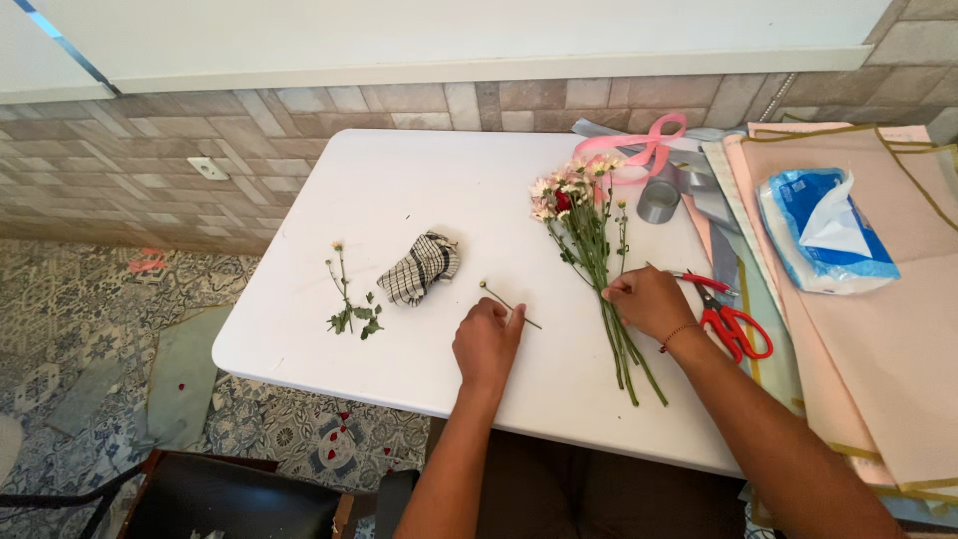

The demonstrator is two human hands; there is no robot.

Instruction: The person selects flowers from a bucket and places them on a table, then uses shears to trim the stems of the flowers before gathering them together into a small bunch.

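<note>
My right hand is closed around the green stems of a small bunch of flowers lying on the white table, its pale pink and white blooms and one red bloom pointing away from me. My left hand rests on the table with its fingers pinching a single thin stem with a small bud. Red-handled scissors lie just right of my right hand.
A checked cloth and a loose leafy sprig lie left of my hands. Pink ribbon, grey ribbon roll, pink wrapping sheets and a blue tissue pack fill the right side. A brick wall runs behind.
</note>
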